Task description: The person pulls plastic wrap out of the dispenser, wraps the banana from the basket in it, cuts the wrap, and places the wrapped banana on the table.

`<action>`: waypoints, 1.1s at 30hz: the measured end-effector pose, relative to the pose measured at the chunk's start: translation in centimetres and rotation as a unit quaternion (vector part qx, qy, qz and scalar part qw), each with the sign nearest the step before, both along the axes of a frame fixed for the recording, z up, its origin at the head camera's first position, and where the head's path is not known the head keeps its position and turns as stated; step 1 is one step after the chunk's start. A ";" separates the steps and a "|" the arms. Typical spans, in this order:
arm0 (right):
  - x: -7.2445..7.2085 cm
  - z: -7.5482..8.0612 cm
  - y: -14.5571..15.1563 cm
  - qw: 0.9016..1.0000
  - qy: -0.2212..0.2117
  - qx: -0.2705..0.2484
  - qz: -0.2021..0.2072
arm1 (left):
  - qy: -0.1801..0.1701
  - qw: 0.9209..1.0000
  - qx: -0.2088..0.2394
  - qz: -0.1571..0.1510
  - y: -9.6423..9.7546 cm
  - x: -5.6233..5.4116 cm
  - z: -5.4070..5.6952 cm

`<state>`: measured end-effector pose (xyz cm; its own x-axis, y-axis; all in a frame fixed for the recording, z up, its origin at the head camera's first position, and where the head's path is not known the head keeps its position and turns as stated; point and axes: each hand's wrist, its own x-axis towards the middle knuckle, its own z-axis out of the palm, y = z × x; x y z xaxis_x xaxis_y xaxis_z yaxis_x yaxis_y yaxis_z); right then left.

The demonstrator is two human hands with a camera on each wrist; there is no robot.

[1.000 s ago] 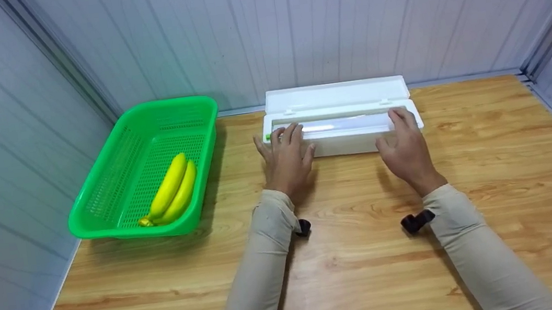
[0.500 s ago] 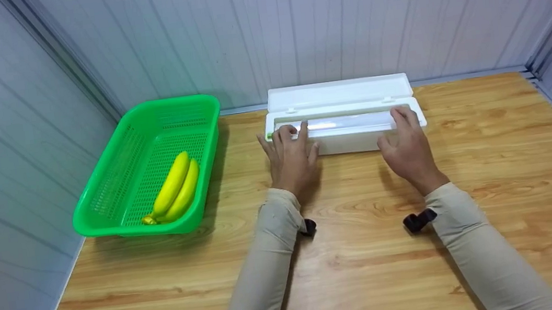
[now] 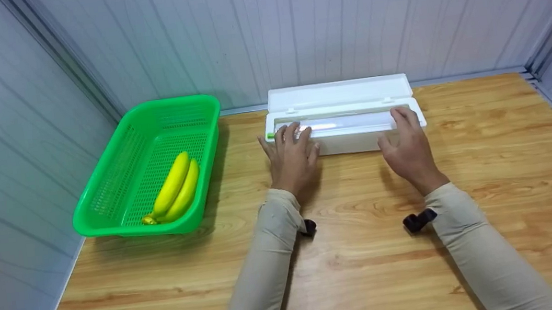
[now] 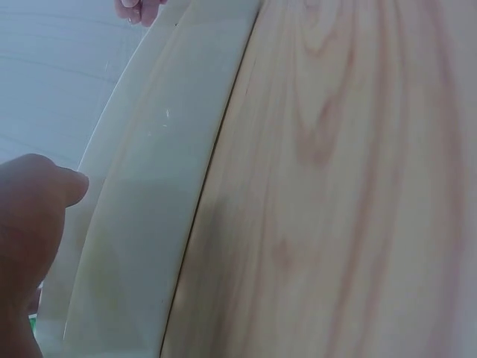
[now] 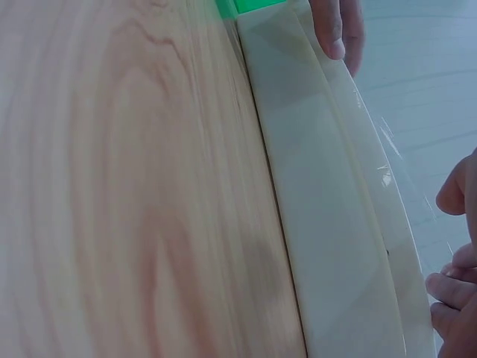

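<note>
a: where does the clear film roll (image 3: 351, 121) lie?
b: lengthwise inside the white box (image 3: 348, 144), whose hinged lid (image 3: 339, 93) is raised along the rear edge.
a: and the left hand (image 3: 291, 161)?
b: at the box's left end, fingers spread and loosely bent over the front rim.
a: the right hand (image 3: 410, 151)?
b: at the box's right end, fingers loosely bent at the roll, thumb apart from them. neither hand is closed on anything; how firmly the tips touch, one cannot tell.
a: what stands left of the box?
b: a green basket (image 3: 147, 176), well apart from it; two yellow bananas (image 3: 175, 188) lie inside, toward the box's side.
a: farther out?
b: beige sleeves (image 3: 260, 262) cross the wooden counter (image 3: 369, 270) in front of the box; a pale wall (image 3: 338, 21) rises behind it.
</note>
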<state>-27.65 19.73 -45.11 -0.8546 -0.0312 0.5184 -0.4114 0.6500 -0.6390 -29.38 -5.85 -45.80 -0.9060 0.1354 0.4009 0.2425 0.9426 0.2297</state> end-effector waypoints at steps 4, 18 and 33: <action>0.0 0.0 0.0 1.000 0.005 -0.001 0.001 | -0.001 1.000 -0.004 0.007 0.0 -0.1 0.0; 0.0 -0.1 0.0 0.999 0.034 -0.018 0.003 | -0.022 0.999 0.023 0.000 -0.2 0.0 0.4; 0.1 0.3 0.0 0.996 0.066 -0.051 -0.012 | -0.023 0.998 0.061 -0.014 0.0 0.1 1.3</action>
